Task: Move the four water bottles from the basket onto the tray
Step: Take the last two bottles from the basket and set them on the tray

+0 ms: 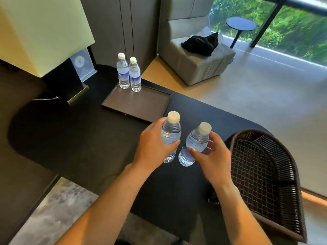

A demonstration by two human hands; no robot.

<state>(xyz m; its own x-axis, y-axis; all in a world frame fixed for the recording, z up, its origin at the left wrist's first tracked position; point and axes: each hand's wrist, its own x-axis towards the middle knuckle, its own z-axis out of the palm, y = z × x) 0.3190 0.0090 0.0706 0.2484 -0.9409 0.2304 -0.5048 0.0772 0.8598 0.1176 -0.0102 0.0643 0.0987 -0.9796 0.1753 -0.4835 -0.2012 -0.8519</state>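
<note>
Two clear water bottles with white caps, one (122,71) beside the other (135,75), stand upright at the far left corner of the dark rectangular tray (141,106). My left hand (152,145) grips a third bottle (171,133) around its middle. My right hand (214,154) holds a fourth bottle (196,144), tilted slightly left. Both held bottles hover above the dark table between the tray and the woven basket (265,174), which looks empty inside.
A lamp with a pale shade (44,32) and a small sign (83,66) stand on the table left of the tray. Beyond the table are a grey armchair (194,64) with a black bag, and a small round side table (240,25) by the window.
</note>
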